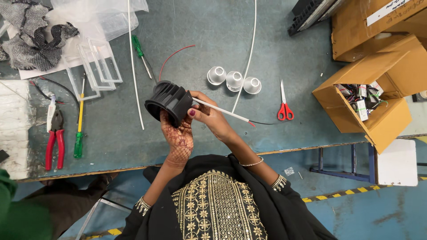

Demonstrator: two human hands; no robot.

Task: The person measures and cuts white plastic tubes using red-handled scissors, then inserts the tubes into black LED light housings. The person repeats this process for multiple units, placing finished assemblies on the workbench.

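My left hand (178,135) grips a black finned round housing (169,102) from below, holding it over the grey table (213,40). My right hand (209,116) pinches a white sleeved cable (222,111) where it enters the back of the housing. The cable runs right and ends in a red and a black wire near the scissors. Three small silvery reflector cups (234,80) stand just beyond my hands.
Red-handled scissors (283,109) lie to the right. At the left lie red pliers (54,142), a yellow-green screwdriver (79,129), a green screwdriver (140,53), clear plastic frames (100,66) and cloth. An open cardboard box (371,98) of parts stands right. Another person's green sleeve (18,213) is lower left.
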